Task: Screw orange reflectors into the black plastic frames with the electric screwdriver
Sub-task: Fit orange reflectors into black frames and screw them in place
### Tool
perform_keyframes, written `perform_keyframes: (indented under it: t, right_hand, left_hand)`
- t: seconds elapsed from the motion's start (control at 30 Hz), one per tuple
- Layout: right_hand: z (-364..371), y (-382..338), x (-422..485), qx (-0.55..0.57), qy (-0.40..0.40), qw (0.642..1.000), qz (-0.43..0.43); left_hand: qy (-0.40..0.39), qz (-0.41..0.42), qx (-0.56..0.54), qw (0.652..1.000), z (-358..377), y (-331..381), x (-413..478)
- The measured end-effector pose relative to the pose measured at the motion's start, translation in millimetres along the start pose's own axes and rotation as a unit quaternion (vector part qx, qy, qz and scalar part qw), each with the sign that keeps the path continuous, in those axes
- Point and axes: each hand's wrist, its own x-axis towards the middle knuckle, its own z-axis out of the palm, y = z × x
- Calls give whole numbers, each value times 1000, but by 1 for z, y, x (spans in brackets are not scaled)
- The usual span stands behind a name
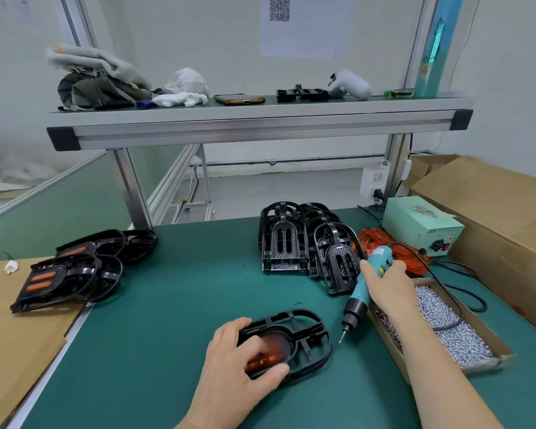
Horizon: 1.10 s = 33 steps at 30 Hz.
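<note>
Black plastic frame (310, 334) lies flat on the green mat (183, 289). Its near end is under the left hand (239, 363). Orange reflector (265, 357) sits in the frame's central recess, right below the left fingertips. Left fingers are curled over the frame edge and onto the reflector, with the thumb clamped against the frame's lower rim, so the hand grips the frame.

Just right of those fingers, the electric screwdriver (364, 292) hangs tilted, bit down. The tip is beside the frame's right rim, not touching it, close above the mat. Right hand (387, 283) is wrapped round the teal body, fingers closed tight on it and thumb along the upper part. The cord runs off behind the hand.

Under and right of the right wrist is a cardboard tray of silver screws (446, 323). Beyond the right knuckles is a stack of empty black frames (294, 239), some upright, some leaning. An orange heap (381, 239) lies behind the tool's top; cannot tell what it is. A pale green power box (421, 224) stands past that, and a big cardboard carton (492, 205) is at far right.

Well left of the left hand are finished frames (65, 280) with orange inserts, partly on cardboard. Above is a shelf (260, 119) with a phone (239, 100) and cloths.
</note>
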Motion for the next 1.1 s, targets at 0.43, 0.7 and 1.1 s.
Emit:
perform_keyframes:
  t: [0.43, 0.7, 1.1]
  right_hand:
    - [-11, 4, -11, 13, -8, 1000, -12]
    - [-43, 10, -21, -297, -131, 943, -70]
    - [-47, 7, -26, -309, -144, 935, -102]
  left_hand:
    - [-25, -14, 3, 1000, -4, 4, 0]
    - [-26, -13, 9, 1000, -5, 7, 0]
    - [-21, -12, 3, 1000, -10, 13, 1]
